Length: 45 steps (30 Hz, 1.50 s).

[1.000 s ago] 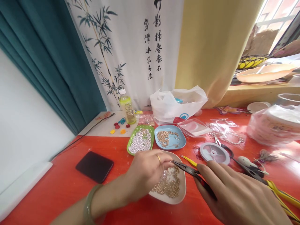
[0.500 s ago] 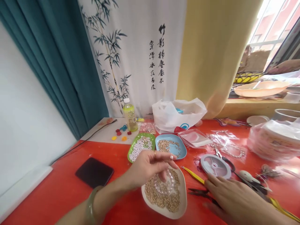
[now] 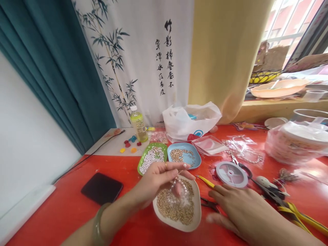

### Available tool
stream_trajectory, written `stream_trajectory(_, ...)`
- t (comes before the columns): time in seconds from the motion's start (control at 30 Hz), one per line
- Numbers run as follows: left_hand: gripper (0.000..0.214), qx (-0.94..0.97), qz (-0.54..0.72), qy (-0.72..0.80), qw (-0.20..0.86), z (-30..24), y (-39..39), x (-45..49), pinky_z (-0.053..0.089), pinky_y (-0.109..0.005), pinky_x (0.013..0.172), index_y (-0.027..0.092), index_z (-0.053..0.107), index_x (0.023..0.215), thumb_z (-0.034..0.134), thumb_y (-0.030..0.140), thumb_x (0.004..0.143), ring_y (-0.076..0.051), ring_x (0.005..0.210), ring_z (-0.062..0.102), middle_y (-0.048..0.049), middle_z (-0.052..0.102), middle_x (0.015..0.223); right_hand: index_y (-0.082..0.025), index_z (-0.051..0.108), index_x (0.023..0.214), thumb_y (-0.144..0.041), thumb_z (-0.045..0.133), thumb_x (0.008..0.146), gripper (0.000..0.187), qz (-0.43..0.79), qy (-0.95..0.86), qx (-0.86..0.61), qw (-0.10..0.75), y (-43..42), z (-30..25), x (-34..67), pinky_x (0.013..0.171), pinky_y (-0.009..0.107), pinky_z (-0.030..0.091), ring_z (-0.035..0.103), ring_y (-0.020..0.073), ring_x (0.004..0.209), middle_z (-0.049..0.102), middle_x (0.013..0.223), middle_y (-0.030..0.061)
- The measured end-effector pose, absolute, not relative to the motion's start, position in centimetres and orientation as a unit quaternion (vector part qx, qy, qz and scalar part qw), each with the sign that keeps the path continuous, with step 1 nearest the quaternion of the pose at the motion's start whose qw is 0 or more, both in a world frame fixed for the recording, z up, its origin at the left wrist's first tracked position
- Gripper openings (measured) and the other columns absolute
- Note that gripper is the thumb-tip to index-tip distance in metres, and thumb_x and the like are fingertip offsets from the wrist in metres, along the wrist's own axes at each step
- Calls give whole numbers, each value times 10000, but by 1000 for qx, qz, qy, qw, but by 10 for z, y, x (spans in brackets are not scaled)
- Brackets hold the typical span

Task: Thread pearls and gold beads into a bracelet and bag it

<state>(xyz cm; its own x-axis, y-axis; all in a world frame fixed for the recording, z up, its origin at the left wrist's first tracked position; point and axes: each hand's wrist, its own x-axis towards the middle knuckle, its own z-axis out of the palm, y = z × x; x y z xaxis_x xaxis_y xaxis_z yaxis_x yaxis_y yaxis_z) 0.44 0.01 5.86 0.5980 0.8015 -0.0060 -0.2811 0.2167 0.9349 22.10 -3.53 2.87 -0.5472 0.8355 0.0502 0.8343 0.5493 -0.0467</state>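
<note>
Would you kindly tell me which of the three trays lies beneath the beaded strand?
The cream tray, nearest of the three: the beaded strand in the left hand hangs over it. The green tray and blue tray sit farther back.

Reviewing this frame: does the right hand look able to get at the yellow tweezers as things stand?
Probably yes: the right hand looks open, its fingers beside the near end of the yellow tweezers. The pliers lie nearby but don't appear to block the way.
</note>
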Motion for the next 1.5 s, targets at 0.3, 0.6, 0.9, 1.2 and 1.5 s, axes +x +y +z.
stream_trajectory(0.3, 306, 485, 340, 206, 779, 52, -8, 10, 429, -189, 494, 191, 602, 1028, 518, 114, 744, -47, 458, 556, -76, 617, 989, -220, 511, 1142, -336, 461, 823, 343, 543, -687, -392, 281, -38, 45, 185, 838, 299, 439, 499, 181, 1065, 554, 1153, 68)
stream_trajectory(0.6, 419, 518, 325, 271, 743, 52, -6, 11, 372, -159, 391, 188, 549, 1048, 469, 54, 659, -16, 379, 513, -80, 555, 1070, -157, 614, 786, -339, 505, 785, 212, 543, -653, -429, 306, -29, 41, 192, 568, 222, 463, 574, 104, 588, 622, 663, 12)
stream_trajectory(0.9, 288, 649, 98, 320, 683, 61, -27, 17, 422, -203, 560, 188, 579, 1035, 456, 205, 775, -92, 613, 597, -64, 613, 1000, -220, 560, 674, -179, 354, 848, 273, 71, -915, -369, 149, -50, 73, 216, 414, 232, 328, 557, 112, 459, 624, 590, -2)
stream_trajectory(1.2, 230, 792, 123, 280, 528, 62, -37, 14, 401, -255, 736, 218, 649, 950, 543, 291, 759, -171, 833, 564, -37, 643, 890, -216, 538, 634, -163, 415, 815, 225, 81, -926, -346, 127, -64, 63, 198, 382, 212, 322, 555, 95, 440, 638, 598, -5)
stream_trajectory(1.5, 278, 533, 141, 361, 752, 33, -21, 22, 422, -231, 588, 126, 650, 776, 724, 200, 519, -95, 568, 551, -14, 616, 653, -209, 543, 630, -104, 473, 755, 178, 123, -888, -415, 155, -55, 59, 200, 401, 194, 304, 511, 75, 429, 602, 552, -26)
